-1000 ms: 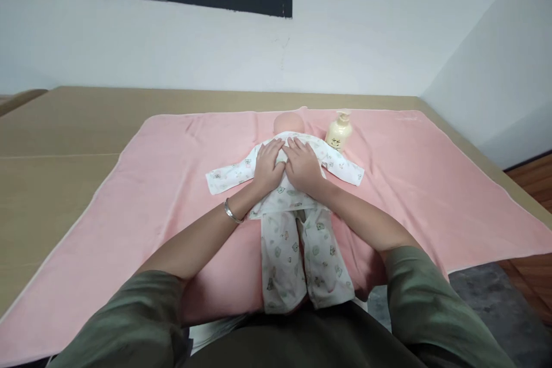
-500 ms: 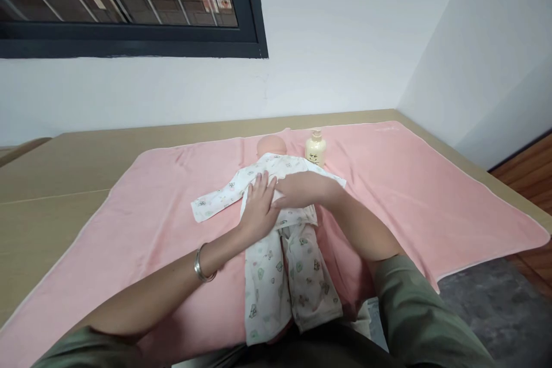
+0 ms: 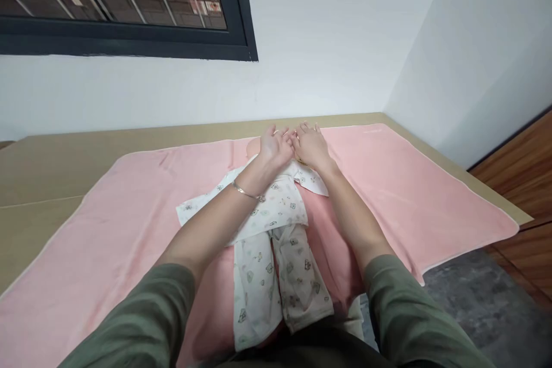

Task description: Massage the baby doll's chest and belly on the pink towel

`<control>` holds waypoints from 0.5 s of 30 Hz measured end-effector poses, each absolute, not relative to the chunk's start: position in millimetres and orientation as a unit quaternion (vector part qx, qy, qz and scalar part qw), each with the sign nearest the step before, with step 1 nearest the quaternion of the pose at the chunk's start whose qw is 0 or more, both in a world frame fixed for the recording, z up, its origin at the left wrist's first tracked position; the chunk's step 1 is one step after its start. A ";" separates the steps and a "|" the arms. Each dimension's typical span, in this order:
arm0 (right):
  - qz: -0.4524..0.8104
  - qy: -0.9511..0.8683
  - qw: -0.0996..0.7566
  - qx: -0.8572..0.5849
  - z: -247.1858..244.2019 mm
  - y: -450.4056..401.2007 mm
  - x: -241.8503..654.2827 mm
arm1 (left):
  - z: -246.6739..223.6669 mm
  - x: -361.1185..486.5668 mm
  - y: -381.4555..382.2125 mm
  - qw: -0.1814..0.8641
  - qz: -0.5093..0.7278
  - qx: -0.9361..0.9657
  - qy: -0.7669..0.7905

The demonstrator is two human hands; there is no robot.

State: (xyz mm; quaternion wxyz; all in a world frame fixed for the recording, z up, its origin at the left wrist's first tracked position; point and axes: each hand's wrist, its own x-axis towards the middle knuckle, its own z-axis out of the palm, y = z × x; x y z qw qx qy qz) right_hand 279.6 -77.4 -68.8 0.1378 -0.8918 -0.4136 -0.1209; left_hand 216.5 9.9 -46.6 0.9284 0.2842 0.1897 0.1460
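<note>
A baby doll lies on its back, its bald head (image 3: 252,148) partly behind my left wrist. It wears a white printed top (image 3: 282,204) and matching trousers (image 3: 256,287); one sleeve is stretched out to the left. Above the doll's shoulder, my left hand (image 3: 276,148) is open, palm up, with fingers apart. Right beside it, my right hand (image 3: 312,146) is palm down with fingers stretched out, over the pump bottle (image 3: 302,161). Only a sliver of the bottle shows under that hand, so whether I press its pump is hidden.
A pink blanket (image 3: 142,230) is spread over the wooden table (image 3: 47,167) under the doll. The white wall (image 3: 319,69) and a dark-framed window (image 3: 248,29) stand behind. At right are a wooden cabinet (image 3: 526,172) and grey floor (image 3: 466,293).
Both hands have left the doll's chest and moved up towards the bottle. My left palm has turned upward, and my right hand now covers the bottle. The top's front now lies spread flat.
</note>
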 end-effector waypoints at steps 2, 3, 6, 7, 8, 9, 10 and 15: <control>-0.140 -0.393 0.125 -0.900 -66.1 -73.0 276.3 | -44.0 225.9 15.5 0.941 0.128 0.263 0.172; -0.142 -0.379 0.114 -0.907 -63.3 -70.4 273.9 | -43.6 227.1 17.1 0.943 0.123 0.257 0.171; -0.148 -0.339 0.085 -0.925 -57.3 -61.0 267.7 | -44.7 218.4 17.9 0.942 0.141 0.237 0.190; -0.158 -0.329 0.080 -0.928 -57.4 -57.9 266.3 | -45.3 211.5 17.9 0.939 0.154 0.235 0.199; -0.173 -0.319 0.078 -0.928 -58.7 -55.1 265.2 | -45.8 202.7 18.4 0.934 0.165 0.241 0.208; -0.191 -0.311 0.080 -0.928 -60.9 -52.8 264.4 | -46.1 192.2 19.6 0.927 0.175 0.252 0.217; -0.206 -0.303 0.083 -0.927 -63.7 -51.0 263.6 | -46.2 180.3 21.5 0.919 0.183 0.265 0.226; -0.219 -0.300 0.114 -0.921 -76.7 -48.9 260.4 | -45.5 116.6 38.7 0.896 0.177 0.303 0.271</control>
